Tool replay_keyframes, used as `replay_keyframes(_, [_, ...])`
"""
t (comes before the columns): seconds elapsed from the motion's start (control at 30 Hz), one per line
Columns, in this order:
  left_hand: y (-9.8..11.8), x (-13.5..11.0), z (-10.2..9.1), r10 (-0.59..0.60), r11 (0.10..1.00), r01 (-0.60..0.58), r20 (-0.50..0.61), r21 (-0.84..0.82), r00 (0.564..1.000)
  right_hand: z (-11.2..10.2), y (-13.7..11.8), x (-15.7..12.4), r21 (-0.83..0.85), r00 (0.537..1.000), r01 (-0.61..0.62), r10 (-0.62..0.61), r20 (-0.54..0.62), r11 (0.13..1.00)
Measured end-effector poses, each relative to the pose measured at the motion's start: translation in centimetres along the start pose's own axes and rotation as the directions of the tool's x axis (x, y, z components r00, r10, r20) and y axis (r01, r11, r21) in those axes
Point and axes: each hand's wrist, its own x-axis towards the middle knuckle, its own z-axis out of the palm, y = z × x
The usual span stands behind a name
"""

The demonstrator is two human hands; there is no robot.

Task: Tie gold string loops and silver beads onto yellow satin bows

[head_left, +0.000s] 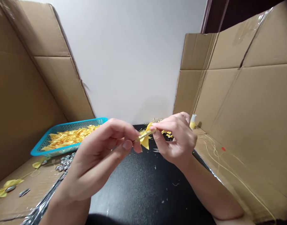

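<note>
My left hand (pixel 105 153) is closed in a pinch, thumb and fingers on one end of a thin gold strand (pixel 144 135). The strand runs slantwise up to my right hand (pixel 176 137), whose thumb and index finger pinch its other end together with the top of a yellow ribbon bow (pixel 145 143). The bow hangs between both hands, above the black tabletop (pixel 134 187). My fingertips partly hide the ribbon's middle. Just below the right hand, the metal tips of a scissors-like tool (pixel 156 150) show; its rest is hidden.
A blue basket (pixel 40 152) of yellow ribbon pieces (pixel 70 137) stands at left, with silvery beads (pixel 64 162) before it. More yellow bows (pixel 8 187) lie at lower left. A yellow thread spool (pixel 192 122) stands at right near loose thread (pixel 228 167). Cardboard walls (pixel 251 109) flank both sides.
</note>
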Motion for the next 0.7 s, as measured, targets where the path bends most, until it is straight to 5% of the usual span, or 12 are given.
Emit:
replay_keyframes(0.17, [0.1,-0.1,0.2,-0.016,1.0,0.015,-0.043,-0.02,0.999,-0.3,0.0,0.2,-0.048,1.0,-0.004,0.003,-0.014,0.999])
replay_keyframes(0.3, [-0.3,0.1,-0.6,0.002,0.999,-0.004,0.042,0.041,0.999,-0.3,0.2,0.3,-0.085,0.998,-0.044,0.047,0.04,0.995])
replay_keyframes(0.47, [-0.5,0.4,-1.1,0.007,0.997,-0.012,0.069,0.074,0.998,-0.4,0.5,0.5,-0.128,0.999,-0.022,0.018,-0.037,0.992])
replay_keyframes(0.7, [-0.5,0.4,-0.8,-0.011,0.996,0.008,0.026,0.089,1.0,-0.3,-0.1,0.3,-0.028,0.999,-0.033,0.032,-0.017,0.999])
